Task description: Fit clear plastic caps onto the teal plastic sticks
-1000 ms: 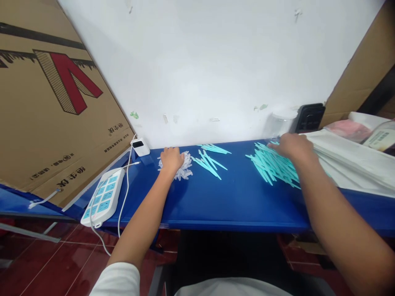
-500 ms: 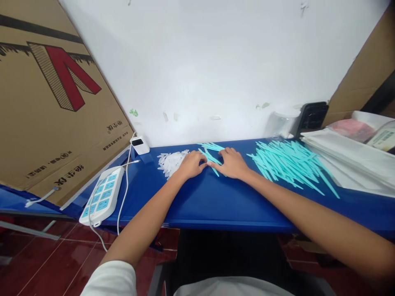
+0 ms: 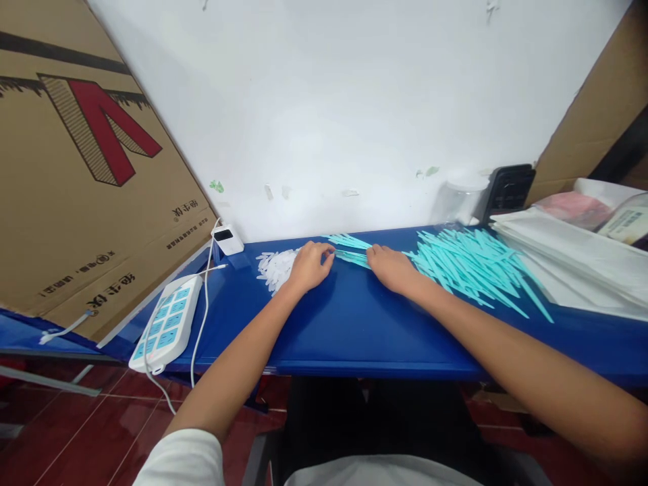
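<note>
Thin turquoise sticks with pointed ends [image 3: 353, 258] lie in a small bunch between my hands. My right hand [image 3: 392, 267] is closed around their right ends, fingers curled under and partly hidden. At the other end, my left hand [image 3: 310, 266] has thumb and fingers curled together at the stick tips; the exact contact is small and hard to see. Just behind this bunch, a few more turquoise sticks [image 3: 349, 240] rest on the table. A heap of small, whitish, translucent pointed pieces [image 3: 275, 268] lies beside my left hand, partly covered by it.
A big pile of turquoise sticks [image 3: 468, 270] is on the blue table [image 3: 324, 337], right of my hands. White sheets [image 3: 582, 263] and a clear jar [image 3: 460, 199] stand farther right. At left are a power strip [image 3: 169, 324], cables, a small white device [image 3: 227, 239] and a cardboard box [image 3: 101, 202].
My hands have moved apart, the right hand going slightly right. The crossed sticks between them now lie nearly parallel in a bunch, and the right fingers have closed on them.
</note>
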Motion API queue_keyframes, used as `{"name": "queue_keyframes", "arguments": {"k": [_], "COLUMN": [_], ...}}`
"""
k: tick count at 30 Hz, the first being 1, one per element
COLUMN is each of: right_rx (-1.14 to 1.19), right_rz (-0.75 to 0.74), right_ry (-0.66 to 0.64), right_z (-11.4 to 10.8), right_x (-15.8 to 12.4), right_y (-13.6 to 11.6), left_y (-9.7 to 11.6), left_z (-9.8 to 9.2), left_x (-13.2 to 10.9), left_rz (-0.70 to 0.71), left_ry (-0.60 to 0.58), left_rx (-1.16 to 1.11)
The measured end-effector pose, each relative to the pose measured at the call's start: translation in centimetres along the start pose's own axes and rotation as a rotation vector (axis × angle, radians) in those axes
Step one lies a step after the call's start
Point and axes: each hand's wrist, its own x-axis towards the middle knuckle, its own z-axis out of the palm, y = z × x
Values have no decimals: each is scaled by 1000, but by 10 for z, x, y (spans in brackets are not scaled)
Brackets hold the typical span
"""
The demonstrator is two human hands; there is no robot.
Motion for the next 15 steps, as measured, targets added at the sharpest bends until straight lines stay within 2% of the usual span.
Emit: {"name": "queue_keyframes", "arguments": {"k": [3, 7, 10, 15], "right_rx": [44, 286, 493, 625], "right_rz": [17, -25, -107, -200], "right_ry": [-21, -8, 26, 88], "right_z": [1, -2, -7, -11], "right_x": [-1, -1, 0, 0], "right_y": [17, 46, 57, 51], "left_y": [-4, -6, -5, 0], "left_z": [-4, -5, -3, 0], "left_x": [0, 0, 1, 5], "left_rz": [-60, -111, -177, -308], "left_ry": [30, 66, 66, 62], "left_rx": [51, 35, -118, -457]}}
